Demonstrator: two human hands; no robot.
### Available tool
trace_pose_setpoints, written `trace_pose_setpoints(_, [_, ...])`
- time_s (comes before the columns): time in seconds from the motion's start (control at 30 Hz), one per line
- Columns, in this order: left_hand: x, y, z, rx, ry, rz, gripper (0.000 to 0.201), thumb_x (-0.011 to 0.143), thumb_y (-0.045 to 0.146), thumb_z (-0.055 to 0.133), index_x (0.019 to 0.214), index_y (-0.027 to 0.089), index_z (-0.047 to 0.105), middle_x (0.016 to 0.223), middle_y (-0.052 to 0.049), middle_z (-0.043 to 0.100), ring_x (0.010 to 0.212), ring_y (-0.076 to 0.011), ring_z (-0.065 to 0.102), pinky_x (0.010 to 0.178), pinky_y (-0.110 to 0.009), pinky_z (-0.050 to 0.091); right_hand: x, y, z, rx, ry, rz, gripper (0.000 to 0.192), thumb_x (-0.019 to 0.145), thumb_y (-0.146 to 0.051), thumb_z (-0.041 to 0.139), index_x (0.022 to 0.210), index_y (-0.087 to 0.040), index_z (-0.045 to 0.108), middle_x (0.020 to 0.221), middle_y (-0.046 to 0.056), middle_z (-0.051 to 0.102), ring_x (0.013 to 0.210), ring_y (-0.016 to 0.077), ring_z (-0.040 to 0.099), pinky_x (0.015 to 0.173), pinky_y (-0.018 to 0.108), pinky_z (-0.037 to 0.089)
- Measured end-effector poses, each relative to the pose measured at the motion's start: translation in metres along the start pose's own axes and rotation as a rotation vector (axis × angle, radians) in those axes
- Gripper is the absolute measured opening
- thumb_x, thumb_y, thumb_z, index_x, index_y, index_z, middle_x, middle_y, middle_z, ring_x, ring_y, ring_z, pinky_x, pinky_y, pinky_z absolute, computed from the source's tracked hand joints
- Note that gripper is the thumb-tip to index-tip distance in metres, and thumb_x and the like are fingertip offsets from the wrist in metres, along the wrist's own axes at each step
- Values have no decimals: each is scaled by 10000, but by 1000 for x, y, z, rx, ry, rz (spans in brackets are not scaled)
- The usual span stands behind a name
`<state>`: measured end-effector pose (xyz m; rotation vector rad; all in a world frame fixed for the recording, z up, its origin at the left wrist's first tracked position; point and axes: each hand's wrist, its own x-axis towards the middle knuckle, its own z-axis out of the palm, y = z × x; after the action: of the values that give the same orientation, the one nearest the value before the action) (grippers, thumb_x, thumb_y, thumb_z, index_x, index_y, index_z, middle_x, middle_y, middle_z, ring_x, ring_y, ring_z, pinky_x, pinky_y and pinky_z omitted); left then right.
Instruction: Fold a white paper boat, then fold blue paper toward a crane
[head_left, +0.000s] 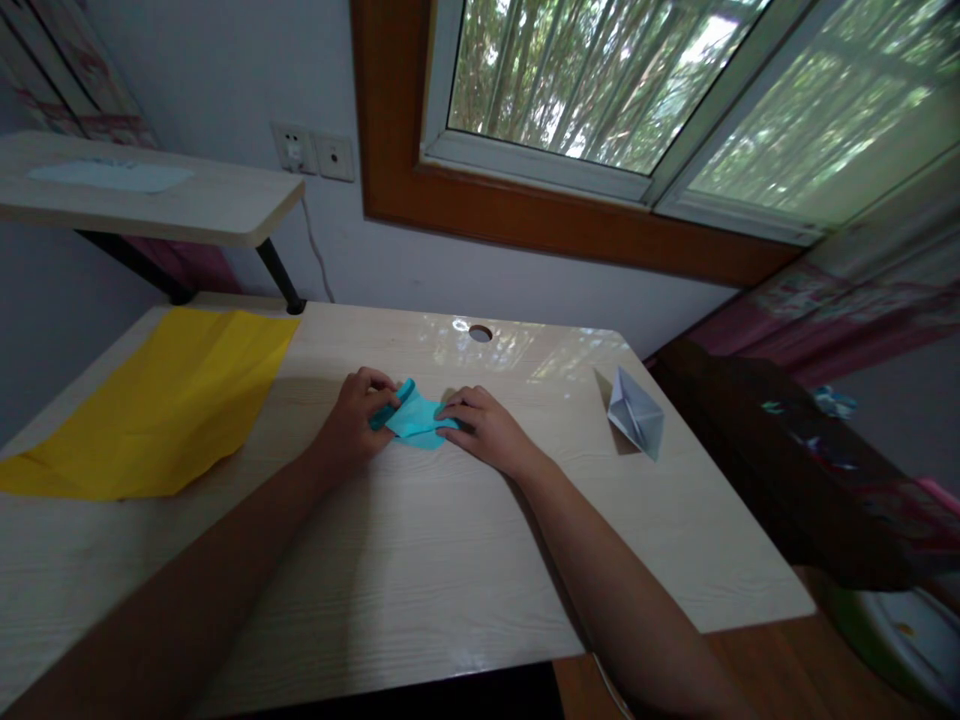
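Note:
A small piece of turquoise paper (420, 422), folded into angled flaps, lies on the pale wood-grain table (450, 560). My left hand (361, 412) grips its left side, where one flap curls up between thumb and fingers. At the opposite edge, my right hand (480, 425) pinches the paper with its fingertips. Parts of both edges are hidden under the fingers.
To the left lies a large yellow sheet (165, 400). A folded white paper shape (636, 412) stands at the right side of the table. A raised shelf (247, 215) on dark legs occupies the back left, and a round cable hole (480, 333) sits near the back edge.

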<state>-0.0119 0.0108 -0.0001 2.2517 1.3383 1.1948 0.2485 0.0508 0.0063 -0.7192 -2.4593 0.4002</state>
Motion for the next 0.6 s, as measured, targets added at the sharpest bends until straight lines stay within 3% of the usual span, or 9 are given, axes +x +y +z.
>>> trace_pose_setpoints(0.33, [-1, -8, 6, 130, -60, 29, 191, 802, 179, 655, 984, 216, 698, 1205, -76, 580, 1127, -260, 520, 1005, -460, 447, 1, -2, 1, 14, 3, -39, 191, 933, -342, 674, 1075, -218, 710, 1045, 96, 665, 1009, 231, 599, 912, 408, 497])
trace_pose_setpoints(0.6, [-4, -13, 7, 196, -118, 30, 259, 766, 145, 664, 1011, 211, 717, 1250, -84, 594, 1161, -286, 512, 1053, -483, 418, 1, -15, -2, 97, 39, -77, 151, 965, -277, 588, 1025, -221, 715, 1019, 92, 688, 976, 228, 606, 893, 420, 500])
